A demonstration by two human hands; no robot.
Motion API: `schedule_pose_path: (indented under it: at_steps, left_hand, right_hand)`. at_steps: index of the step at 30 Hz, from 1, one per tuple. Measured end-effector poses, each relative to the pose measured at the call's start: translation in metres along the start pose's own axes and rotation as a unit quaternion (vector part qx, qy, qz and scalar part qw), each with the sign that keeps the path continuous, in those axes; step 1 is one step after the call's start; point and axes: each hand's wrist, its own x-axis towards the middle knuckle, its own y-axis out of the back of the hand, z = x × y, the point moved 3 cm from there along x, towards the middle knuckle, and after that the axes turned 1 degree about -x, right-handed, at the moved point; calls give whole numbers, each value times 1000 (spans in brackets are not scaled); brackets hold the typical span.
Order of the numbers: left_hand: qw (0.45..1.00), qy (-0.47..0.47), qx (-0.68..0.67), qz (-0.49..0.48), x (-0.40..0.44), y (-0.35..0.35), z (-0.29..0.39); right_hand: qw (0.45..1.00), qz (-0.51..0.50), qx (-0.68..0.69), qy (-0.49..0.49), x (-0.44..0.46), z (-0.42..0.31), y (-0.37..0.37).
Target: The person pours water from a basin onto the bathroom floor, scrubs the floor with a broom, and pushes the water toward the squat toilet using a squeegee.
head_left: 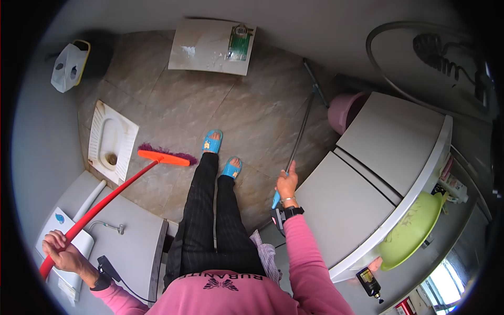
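My left hand (64, 254) is closed round the upper part of the red handle of a broom (167, 158). The broom's orange head and purple bristles rest on the tiled floor between the squat toilet (111, 140) and my feet. With its fingers round the lower end of the pole, my right hand (286, 185) grips a floor squeegee (300, 130). The squeegee has a blue grip and a grey pole, and its blade lies near the far right wall. Part of each grip is hidden behind my fingers.
A pink bucket (344, 113) stands beside the grey cabinet (383, 152) at right. A green basin (410, 231) sits on the counter. A waste bin (79, 65) with a white bag is at far left. A white panel (202, 50) juts out at the back.
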Motion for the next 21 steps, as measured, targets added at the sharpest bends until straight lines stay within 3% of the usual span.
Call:
schedule_pose_path:
  at_steps: [1, 3, 4, 7, 9, 11, 13, 14, 16, 17, 19, 21]
  left_hand:
    - [1000, 2, -7, -5, -1, 6, 0]
    - [1000, -12, -12, -1, -3, 11, -1]
    - [1000, -16, -17, -12, -4, 13, -2]
    - [997, -33, -50, -51, -4, 25, -6]
    - [997, -52, -51, -33, -9, 25, -5]
    - [997, -65, -43, -19, -16, 19, 1]
    - [997, -65, -49, 6, -21, 18, 3]
    - [996, -71, -51, -3, -21, 26, 4]
    - [995, -85, -61, 9, -23, 21, 1]
    - [994, -96, -57, 16, -28, 20, 4]
    - [993, -93, -67, 13, -34, 28, 5]
    - [994, -93, -58, 31, -41, 47, 6]
  right_hand:
    - [1000, -1, -2, -4, 4, 19, -8]
    - [987, 24, -115, 109, 6, 45, -26]
    - [994, -13, -104, 42, -15, 23, -27]
    - [978, -37, -161, 125, -55, 57, -32]
    - [976, -93, -163, 114, -110, 52, -15]
    - [919, -72, -243, 302, -152, 74, 0]
    - [952, -209, -200, 95, -201, 34, 24]
    - [951, -210, -202, 100, -211, 26, 31]
    - [946, -281, -152, -51, -227, 26, 39]
    - [945, -283, -157, -46, -232, 22, 50]
    - [933, -316, 62, -159, -235, 17, 72]
    - [922, -317, 86, -205, -237, 14, 79]
